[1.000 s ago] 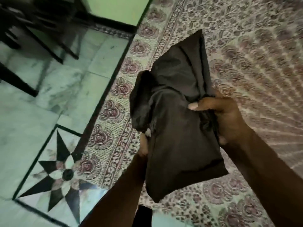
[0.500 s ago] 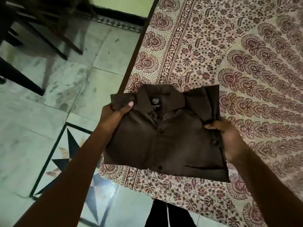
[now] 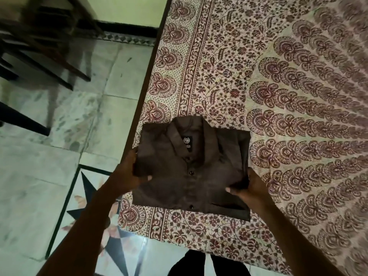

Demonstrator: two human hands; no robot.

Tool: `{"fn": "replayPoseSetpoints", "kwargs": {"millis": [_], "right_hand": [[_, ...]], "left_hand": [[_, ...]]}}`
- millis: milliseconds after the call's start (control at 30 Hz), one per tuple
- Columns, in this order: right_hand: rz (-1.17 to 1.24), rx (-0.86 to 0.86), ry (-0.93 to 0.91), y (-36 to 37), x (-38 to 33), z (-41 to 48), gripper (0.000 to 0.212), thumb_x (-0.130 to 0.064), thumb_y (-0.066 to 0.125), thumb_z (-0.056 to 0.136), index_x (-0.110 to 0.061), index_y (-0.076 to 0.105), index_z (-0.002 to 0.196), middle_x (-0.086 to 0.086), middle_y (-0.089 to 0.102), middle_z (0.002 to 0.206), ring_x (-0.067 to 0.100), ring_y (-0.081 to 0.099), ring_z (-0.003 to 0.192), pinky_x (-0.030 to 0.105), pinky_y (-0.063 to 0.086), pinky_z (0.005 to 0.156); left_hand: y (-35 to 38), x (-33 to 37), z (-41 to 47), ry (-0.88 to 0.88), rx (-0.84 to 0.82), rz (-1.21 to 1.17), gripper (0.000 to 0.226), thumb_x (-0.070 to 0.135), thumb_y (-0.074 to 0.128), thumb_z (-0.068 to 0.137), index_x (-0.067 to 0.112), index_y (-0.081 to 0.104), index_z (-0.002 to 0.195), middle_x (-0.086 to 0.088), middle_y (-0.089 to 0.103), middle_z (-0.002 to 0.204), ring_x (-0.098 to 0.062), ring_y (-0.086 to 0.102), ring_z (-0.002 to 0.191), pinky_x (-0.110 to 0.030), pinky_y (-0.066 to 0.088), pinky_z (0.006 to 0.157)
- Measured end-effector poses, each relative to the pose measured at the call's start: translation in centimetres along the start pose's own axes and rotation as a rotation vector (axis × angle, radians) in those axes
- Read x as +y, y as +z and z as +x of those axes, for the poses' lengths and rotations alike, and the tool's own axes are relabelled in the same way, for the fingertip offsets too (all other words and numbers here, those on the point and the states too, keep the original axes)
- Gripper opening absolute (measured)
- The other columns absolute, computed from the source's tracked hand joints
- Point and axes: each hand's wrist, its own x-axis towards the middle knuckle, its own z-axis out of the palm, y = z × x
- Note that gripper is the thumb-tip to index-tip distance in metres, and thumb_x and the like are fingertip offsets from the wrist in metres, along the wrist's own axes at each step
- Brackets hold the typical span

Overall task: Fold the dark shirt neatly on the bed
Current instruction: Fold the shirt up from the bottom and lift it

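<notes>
Just inside bed edge (image 3: 151, 76), dark shirt (image 3: 191, 172) was seen folded square, collar and buttons up. Side nearest bed edge was gripped by left hand (image 3: 131, 172), far side by right hand (image 3: 249, 188), thumbs on top. Judged best: shirt shifted away from bed edge, sides released together, front smoothed.

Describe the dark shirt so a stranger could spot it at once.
Find the bed's maroon floral bedsheet. At its near left corner, beside the marble floor, the left hand and right hand hold the dark brown shirt. It alone is plain: a folded rectangle, collar and buttons facing up.
</notes>
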Motion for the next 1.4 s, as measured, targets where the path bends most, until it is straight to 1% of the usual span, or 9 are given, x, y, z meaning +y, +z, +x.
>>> {"fn": "replayPoseSetpoints", "kwargs": {"millis": [133,267,433,600,767,900,1033,1167,1400], "right_hand": [[0.084,-0.039,-0.004,0.4,2.7,-1.6,0.045,-0.002,0.085,0.079,-0.022,0.065,0.115,-0.019,0.075,0.101,-0.011,0.069,0.09,0.026,0.06,0.09],[0.009,0.029,-0.004,1.6,4.9,-3.3,0.034,-0.026,0.085,0.081,-0.023,0.069,0.111,-0.006,0.078,0.105,0.015,0.073,0.099,0.047,0.06,0.088],[-0.098,0.292,0.007,3.2,3.2,-5.2,0.027,-0.017,0.085,0.082,-0.015,0.058,0.089,-0.006,0.062,0.077,0.02,0.059,0.075,0.008,0.037,0.057],[-0.231,0.588,-0.057,4.7,1.9,-6.1,0.034,-0.022,0.082,0.084,-0.008,0.06,0.107,0.014,0.061,0.099,0.034,0.06,0.092,0.035,0.045,0.074],[-0.157,0.689,-0.248,4.6,-2.3,-2.0,0.031,-0.032,0.072,0.095,-0.01,0.063,0.115,0.013,0.061,0.111,0.029,0.057,0.101,0.024,0.032,0.081],[-0.028,0.62,-0.16,3.8,-5.1,3.2,0.052,-0.056,0.072,0.088,-0.018,0.066,0.123,0.004,0.07,0.112,0.023,0.066,0.104,0.037,0.053,0.09],[0.024,0.632,-0.125,3.3,-6.2,4.0,0.025,-0.027,0.077,0.09,-0.007,0.074,0.104,0.009,0.076,0.094,0.025,0.071,0.089,0.033,0.053,0.08],[0.129,0.714,-0.127,2.9,-5.7,2.7,0.014,-0.022,0.073,0.092,-0.009,0.07,0.094,0.004,0.07,0.083,0.022,0.066,0.077,0.03,0.049,0.069],[0.078,0.8,-0.163,3.0,-4.5,4.0,0.019,-0.032,0.067,0.095,-0.017,0.065,0.105,0.006,0.064,0.103,0.024,0.062,0.096,0.045,0.054,0.086]], "left_hand": [[1.2,-1.2,-1.1,0.023,0.278,0.074,0.068,0.031,0.081,0.085,0.02,0.043,0.141,-0.014,0.069,0.124,-0.042,0.066,0.111,-0.045,0.053,0.09],[2.5,-2.7,-2.2,0.064,0.311,0.124,0.067,0.037,0.07,0.093,0.02,0.035,0.147,-0.021,0.069,0.123,-0.051,0.066,0.104,-0.051,0.054,0.085],[3.0,-4.4,-2.9,0.057,0.254,0.272,0.07,0.051,0.06,0.094,0.02,0.029,0.148,-0.028,0.067,0.12,-0.056,0.065,0.098,-0.056,0.054,0.079],[2.3,-3.4,-3.0,0.105,0.453,0.534,0.057,0.05,0.063,0.09,0.008,0.046,0.125,-0.021,0.059,0.107,-0.047,0.062,0.094,-0.052,0.054,0.069],[1.3,0.0,1.8,0.273,0.499,0.197,0.057,0.04,0.068,0.095,0.009,0.05,0.14,-0.018,0.054,0.133,-0.038,0.048,0.124,-0.053,0.05,0.093],[1.1,2.2,5.4,0.213,0.479,0.146,0.051,0.045,0.069,0.093,0.011,0.061,0.131,-0.017,0.062,0.129,-0.037,0.053,0.125,-0.048,0.049,0.1],[1.1,3.2,5.6,0.308,0.643,0.165,0.026,0.026,0.071,0.095,0.003,0.072,0.107,-0.022,0.061,0.111,-0.041,0.059,0.106,-0.04,0.049,0.085],[1.4,3.4,5.5,0.349,0.698,0.085,0.018,0.02,0.076,0.091,0.003,0.076,0.096,-0.017,0.064,0.095,-0.03,0.063,0.081,-0.024,0.04,0.076],[2.1,3.5,6.7,0.393,0.718,0.054,0.022,0.008,0.061,0.099,0.003,0.067,0.12,-0.02,0.063,0.118,-0.034,0.064,0.105,-0.03,0.049,0.091]]}}
